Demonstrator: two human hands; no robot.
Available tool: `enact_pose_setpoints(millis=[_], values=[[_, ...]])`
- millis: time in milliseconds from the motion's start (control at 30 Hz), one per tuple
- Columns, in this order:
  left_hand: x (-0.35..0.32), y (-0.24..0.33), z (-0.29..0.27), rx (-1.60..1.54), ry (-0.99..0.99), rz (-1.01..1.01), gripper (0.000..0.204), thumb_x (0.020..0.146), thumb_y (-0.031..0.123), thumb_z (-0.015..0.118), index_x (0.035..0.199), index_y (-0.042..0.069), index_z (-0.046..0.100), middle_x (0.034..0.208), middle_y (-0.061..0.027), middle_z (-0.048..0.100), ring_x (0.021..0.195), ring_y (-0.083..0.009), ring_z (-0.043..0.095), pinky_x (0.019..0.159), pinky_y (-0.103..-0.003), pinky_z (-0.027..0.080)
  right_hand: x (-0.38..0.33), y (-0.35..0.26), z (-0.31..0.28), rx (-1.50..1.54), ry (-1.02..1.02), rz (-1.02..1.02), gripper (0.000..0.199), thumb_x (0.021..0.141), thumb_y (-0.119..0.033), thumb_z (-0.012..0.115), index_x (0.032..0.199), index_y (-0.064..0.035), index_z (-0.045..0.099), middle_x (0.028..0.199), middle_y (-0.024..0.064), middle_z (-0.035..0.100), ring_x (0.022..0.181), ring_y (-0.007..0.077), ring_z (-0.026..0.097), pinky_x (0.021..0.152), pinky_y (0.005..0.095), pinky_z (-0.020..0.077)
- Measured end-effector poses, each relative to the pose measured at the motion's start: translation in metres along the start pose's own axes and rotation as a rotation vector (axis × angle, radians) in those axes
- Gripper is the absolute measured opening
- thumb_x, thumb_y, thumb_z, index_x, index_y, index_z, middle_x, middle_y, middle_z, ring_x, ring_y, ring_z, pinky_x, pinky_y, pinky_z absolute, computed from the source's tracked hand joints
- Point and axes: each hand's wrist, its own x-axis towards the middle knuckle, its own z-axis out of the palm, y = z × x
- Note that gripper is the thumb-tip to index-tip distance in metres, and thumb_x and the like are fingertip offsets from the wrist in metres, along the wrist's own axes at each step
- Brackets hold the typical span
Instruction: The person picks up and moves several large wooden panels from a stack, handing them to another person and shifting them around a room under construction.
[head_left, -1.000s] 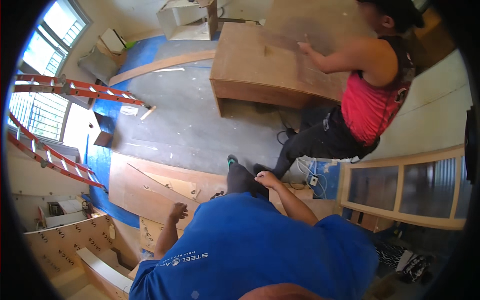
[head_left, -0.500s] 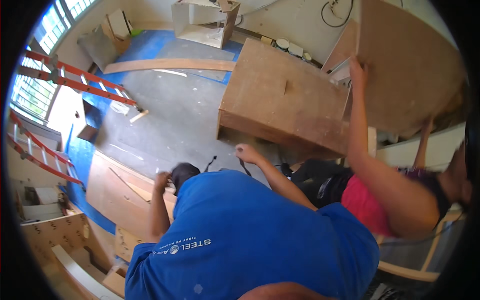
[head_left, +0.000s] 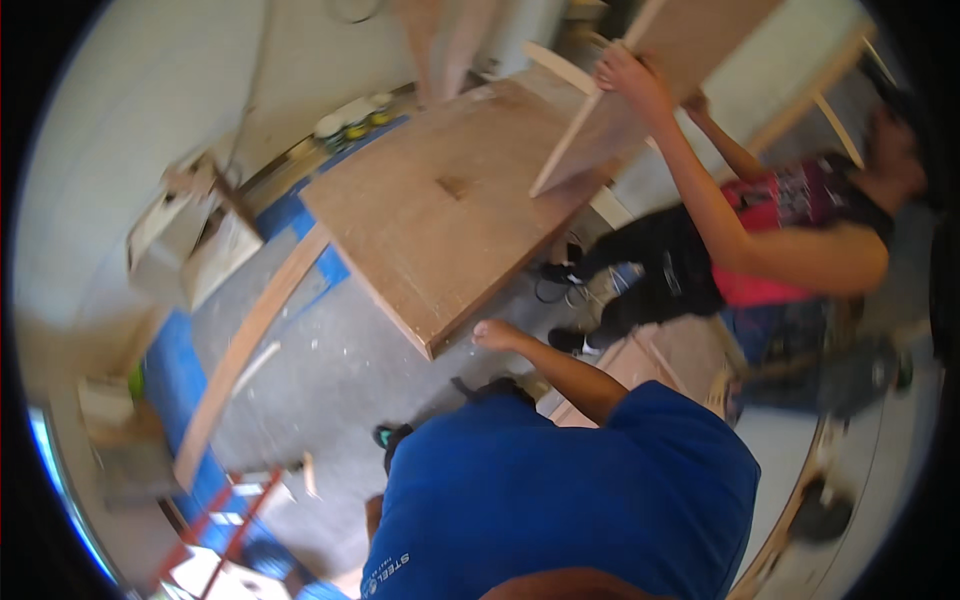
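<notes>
One open-fronted pale cabinet (head_left: 190, 255) at far left, interior too blurred to read. Long wooden strip (head_left: 243, 345) right of it, upper end by the large wooden box (head_left: 440, 215). Three white-topped tubs (head_left: 356, 120) beside the wall, behind the box; contents hidden. Left hand out of sight, only a sliver of left forearm (head_left: 373, 515) at the blue shirt (head_left: 550, 480); grip can't be told. Box mid-view, flat top up. Right hand (head_left: 495, 337) just beside its near corner: fingers curled inward, too blurred to tell whether they meet or pinch anything. Further right, a co-worker's hand (head_left: 625, 75) clamped on the edge of a tilted wooden panel (head_left: 695, 45).
</notes>
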Motion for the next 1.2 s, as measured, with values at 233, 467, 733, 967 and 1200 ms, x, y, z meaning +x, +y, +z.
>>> enact_pose_setpoints(millis=[233, 467, 733, 967, 1200], values=[[0.081, -0.087, -0.231, -1.009, -0.257, -0.584, 0.023, 0.095, 0.033, 0.047, 0.093, 0.014, 0.058, 0.063, -0.0091, 0.053, 0.049, -0.0215, 0.050, 0.040, -0.039, 0.037, -0.070, -0.056, 0.078, 0.019, -0.050, 0.210, 0.038, 0.081, -0.042, 0.061, 0.082, -0.0046, 0.069, 0.078, 0.0185, 0.066, 0.075, 0.0345, 0.063, 0.069, 0.0431, 0.0486], [0.227, 0.041, -0.369, -0.611, 0.136, -0.301, 0.023, 0.091, 0.020, 0.053, 0.085, -0.001, 0.053, 0.064, -0.0140, 0.055, 0.044, -0.0253, 0.056, 0.032, -0.032, 0.040, -0.089, -0.053, 0.175, 0.073, 0.107, 0.226, 0.044, 0.084, -0.048, 0.058, 0.084, -0.0048, 0.067, 0.087, 0.0192, 0.065, 0.085, 0.0363, 0.062, 0.077, 0.0463, 0.0487], [0.249, 0.214, -0.380, -0.347, -0.189, 0.165, 0.030, 0.087, 0.022, 0.058, 0.102, -0.004, 0.059, 0.079, -0.0139, 0.064, 0.057, -0.0228, 0.064, 0.044, -0.031, 0.048, -0.088, -0.031, 0.219, 0.414, -0.011, 0.794, 0.053, 0.084, -0.049, 0.053, 0.065, -0.0010, 0.066, 0.062, 0.0175, 0.062, 0.054, 0.0312, 0.061, 0.055, 0.0441, 0.0490], [0.333, 0.103, -0.374, -0.223, -0.357, -0.313, 0.024, 0.091, 0.019, 0.057, 0.096, -0.004, 0.058, 0.077, -0.0186, 0.065, 0.060, -0.0289, 0.065, 0.045, -0.036, 0.049, -0.079, -0.055, 0.161, 0.666, 0.395, 0.819, 0.043, 0.084, -0.042, 0.060, 0.070, -0.0014, 0.065, 0.062, 0.0137, 0.061, 0.051, 0.0252, 0.058, 0.051, 0.0413, 0.0470], [0.435, 0.125, -0.390, 0.214, -0.526, -0.184, 0.029, 0.095, 0.031, 0.055, 0.096, 0.002, 0.059, 0.081, -0.0133, 0.068, 0.067, -0.0276, 0.067, 0.049, -0.042, 0.049, -0.080, -0.082, 0.190, 0.848, 0.447, 1.086, 0.038, 0.083, -0.041, 0.066, 0.097, -0.0061, 0.064, 0.082, 0.0110, 0.065, 0.070, 0.0239, 0.062, 0.059, 0.0403, 0.0492]])
